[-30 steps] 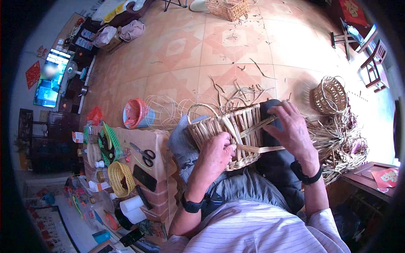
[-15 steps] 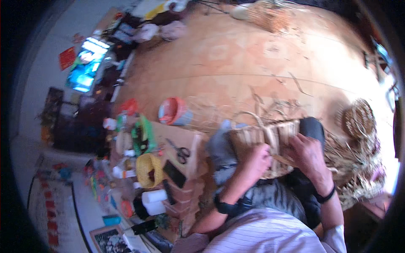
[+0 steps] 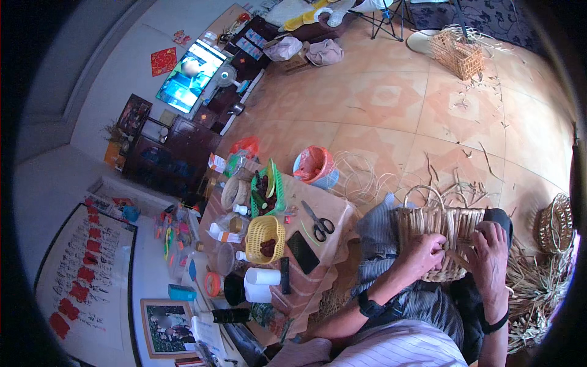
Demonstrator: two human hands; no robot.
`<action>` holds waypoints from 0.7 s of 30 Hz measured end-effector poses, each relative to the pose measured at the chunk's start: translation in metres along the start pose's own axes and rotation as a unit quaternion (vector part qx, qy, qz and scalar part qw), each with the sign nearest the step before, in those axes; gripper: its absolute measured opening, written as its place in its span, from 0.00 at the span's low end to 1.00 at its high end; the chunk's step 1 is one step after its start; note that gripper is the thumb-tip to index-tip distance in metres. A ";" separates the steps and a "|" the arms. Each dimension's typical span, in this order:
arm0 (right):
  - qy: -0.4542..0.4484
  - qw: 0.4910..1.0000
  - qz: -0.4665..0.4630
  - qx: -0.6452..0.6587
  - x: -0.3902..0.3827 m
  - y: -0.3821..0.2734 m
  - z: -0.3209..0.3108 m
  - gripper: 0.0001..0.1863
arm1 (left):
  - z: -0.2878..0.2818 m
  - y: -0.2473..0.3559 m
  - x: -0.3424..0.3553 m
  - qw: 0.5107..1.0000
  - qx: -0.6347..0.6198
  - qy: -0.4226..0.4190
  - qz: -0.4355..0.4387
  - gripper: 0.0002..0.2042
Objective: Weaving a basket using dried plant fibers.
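Both hands hide part of the woven basket (image 3: 414, 221) on the person's lap. The left hand's (image 3: 426, 252) and right hand's (image 3: 491, 252) fingers are bent against it; I can't tell if they pinch. Scissors (image 3: 320, 227) lie on the nearby surface (image 3: 340, 215). The view has swung left since before.

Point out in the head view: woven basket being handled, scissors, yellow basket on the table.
Woven basket (image 3: 450, 227): head view, on its woven side wall.
Scissors (image 3: 317, 222): head view, near the pivot.
Yellow basket (image 3: 261, 230): head view, on its bare inner wall.
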State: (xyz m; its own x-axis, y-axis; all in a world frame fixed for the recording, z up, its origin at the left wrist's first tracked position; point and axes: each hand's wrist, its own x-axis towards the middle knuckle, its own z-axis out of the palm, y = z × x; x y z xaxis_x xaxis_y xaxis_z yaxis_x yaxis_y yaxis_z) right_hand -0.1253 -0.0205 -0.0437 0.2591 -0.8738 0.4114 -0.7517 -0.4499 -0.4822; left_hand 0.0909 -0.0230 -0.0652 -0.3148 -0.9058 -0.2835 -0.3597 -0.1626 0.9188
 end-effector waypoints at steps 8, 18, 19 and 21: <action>-0.048 0.990 0.083 0.102 -0.021 -0.025 0.014 0.11 | -0.001 -0.004 0.002 1.000 0.026 0.012 0.007 0.10; -0.039 0.999 -0.010 0.018 -0.008 -0.033 0.017 0.06 | -0.003 0.001 0.002 0.989 0.120 0.053 0.065 0.08; -0.039 0.999 -0.011 0.019 -0.007 -0.034 0.017 0.06 | -0.003 0.002 0.002 0.989 0.120 0.054 0.065 0.08; -0.056 0.998 -0.021 -0.003 -0.005 -0.034 0.017 0.07 | 0.000 0.005 0.002 0.972 0.200 0.081 0.090 0.08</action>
State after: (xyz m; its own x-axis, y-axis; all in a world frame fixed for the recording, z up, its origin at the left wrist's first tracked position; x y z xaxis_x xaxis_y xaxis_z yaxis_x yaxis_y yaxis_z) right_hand -0.0905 -0.0035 -0.0427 0.3554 -0.8699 0.3421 -0.7430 -0.4850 -0.4612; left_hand 0.0889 -0.0257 -0.0612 -0.2729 -0.9607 -0.0509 -0.6349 0.1401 0.7597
